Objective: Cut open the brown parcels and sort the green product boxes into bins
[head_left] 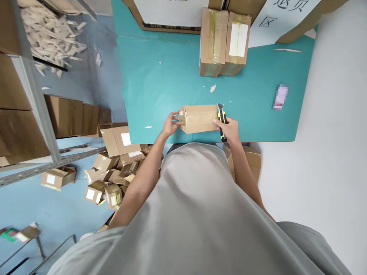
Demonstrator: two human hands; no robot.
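A small brown cardboard box [200, 119] with clear tape on its left end lies at the front edge of the teal table [155, 84]. My left hand [171, 124] grips the left end of this box with bent fingers. My right hand [230, 130] is closed around a yellow and black utility knife [221, 121], whose blade end points away from me. The thumb of that hand also touches the right end of the box.
Two taped cardboard boxes [213, 42] stand at the back, before larger boxes with white signs [172, 13]. A blurred pinkish object [280, 97] lies at right. Paper scraps [212, 88] dot the table. Opened cartons [111, 172] pile on the left floor beside a metal rack [43, 95].
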